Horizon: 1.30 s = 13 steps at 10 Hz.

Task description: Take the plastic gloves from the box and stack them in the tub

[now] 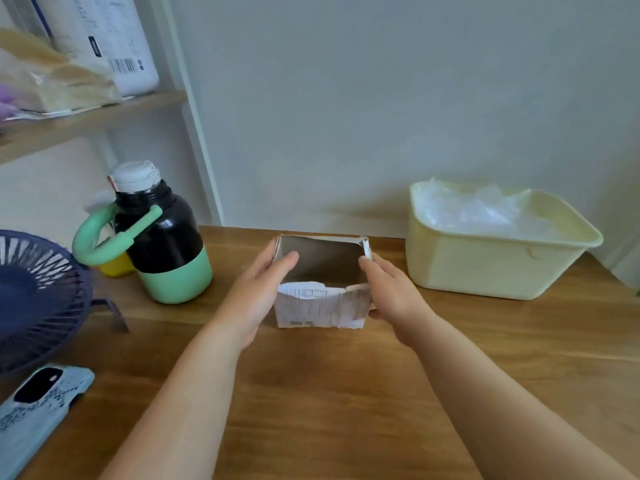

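Observation:
A small cardboard box [320, 308] with a torn-open top stands on the wooden table [332, 393] in the middle of the view. Its inside looks dark and bare. My left hand [258, 296] holds its left side, with the thumb hooked over the rim. My right hand [393, 294] holds its right side in the same way. To the right stands a pale yellow tub [491, 268]. A heap of clear plastic gloves [474, 209] fills the tub up to its rim.
A black and mint-green bottle [161, 237] with a looped handle stands left of the box. A dark blue fan [34, 296] and a phone in a light blue case [38, 410] lie at the left edge. A shelf [86, 119] with packages hangs above.

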Each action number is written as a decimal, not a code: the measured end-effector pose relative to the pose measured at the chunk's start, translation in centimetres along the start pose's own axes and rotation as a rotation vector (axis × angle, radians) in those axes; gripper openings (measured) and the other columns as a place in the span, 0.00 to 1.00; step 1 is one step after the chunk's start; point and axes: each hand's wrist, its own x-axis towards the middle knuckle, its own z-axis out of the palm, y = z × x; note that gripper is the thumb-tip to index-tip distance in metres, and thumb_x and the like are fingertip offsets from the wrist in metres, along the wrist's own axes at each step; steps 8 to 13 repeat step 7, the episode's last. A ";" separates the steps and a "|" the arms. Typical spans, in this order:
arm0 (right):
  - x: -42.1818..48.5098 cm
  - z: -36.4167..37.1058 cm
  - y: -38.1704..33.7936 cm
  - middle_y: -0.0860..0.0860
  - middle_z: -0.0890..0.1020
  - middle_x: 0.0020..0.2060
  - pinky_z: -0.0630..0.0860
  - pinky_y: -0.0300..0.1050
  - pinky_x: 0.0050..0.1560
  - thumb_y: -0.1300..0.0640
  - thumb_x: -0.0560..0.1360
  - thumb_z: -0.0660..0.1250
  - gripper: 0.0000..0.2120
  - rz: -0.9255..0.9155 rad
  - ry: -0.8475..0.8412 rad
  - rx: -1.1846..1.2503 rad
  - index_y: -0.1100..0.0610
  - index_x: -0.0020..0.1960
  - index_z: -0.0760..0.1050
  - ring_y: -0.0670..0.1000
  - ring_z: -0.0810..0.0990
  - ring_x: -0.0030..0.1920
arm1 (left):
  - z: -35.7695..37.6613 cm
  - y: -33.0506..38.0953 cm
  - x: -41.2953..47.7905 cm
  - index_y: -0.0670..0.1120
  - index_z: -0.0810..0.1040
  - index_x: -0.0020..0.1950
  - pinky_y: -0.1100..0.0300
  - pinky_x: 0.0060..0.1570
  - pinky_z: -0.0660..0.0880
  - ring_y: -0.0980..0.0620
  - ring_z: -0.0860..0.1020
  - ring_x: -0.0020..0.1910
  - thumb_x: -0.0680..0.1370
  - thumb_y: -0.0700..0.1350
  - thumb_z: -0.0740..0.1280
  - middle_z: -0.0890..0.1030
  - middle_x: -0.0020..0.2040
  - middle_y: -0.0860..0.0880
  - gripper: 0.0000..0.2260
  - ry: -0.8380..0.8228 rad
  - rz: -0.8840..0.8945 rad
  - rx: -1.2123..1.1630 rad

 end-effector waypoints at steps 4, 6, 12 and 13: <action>8.7 -2.3 -1.7 0.51 0.65 0.70 0.64 0.44 0.57 0.55 0.81 0.54 0.25 0.014 0.174 0.081 0.56 0.77 0.55 0.51 0.65 0.66 | 5.5 0.3 10.3 0.57 0.67 0.70 0.56 0.55 0.69 0.53 0.73 0.62 0.82 0.50 0.62 0.77 0.58 0.55 0.16 -0.075 0.089 0.024; 8.5 -3.0 -1.6 0.47 0.55 0.76 0.55 0.42 0.68 0.54 0.81 0.54 0.29 -0.015 0.133 0.054 0.54 0.78 0.46 0.49 0.55 0.75 | 6.2 0.0 11.2 0.56 0.51 0.79 0.54 0.64 0.67 0.48 0.67 0.70 0.81 0.55 0.61 0.67 0.72 0.46 0.30 -0.066 0.047 0.125; 6.1 -3.4 -2.5 0.51 0.65 0.71 0.69 0.34 0.54 0.56 0.81 0.55 0.31 -0.053 0.086 -0.007 0.53 0.78 0.43 0.48 0.65 0.69 | 5.9 0.3 9.8 0.51 0.45 0.80 0.53 0.72 0.59 0.49 0.57 0.76 0.80 0.57 0.61 0.56 0.79 0.49 0.35 0.098 0.102 0.154; 6.1 -3.4 -2.5 0.51 0.65 0.71 0.69 0.34 0.54 0.56 0.81 0.55 0.31 -0.053 0.086 -0.007 0.53 0.78 0.43 0.48 0.65 0.69 | 5.9 0.3 9.8 0.51 0.45 0.80 0.53 0.72 0.59 0.49 0.57 0.76 0.80 0.57 0.61 0.56 0.79 0.49 0.35 0.098 0.102 0.154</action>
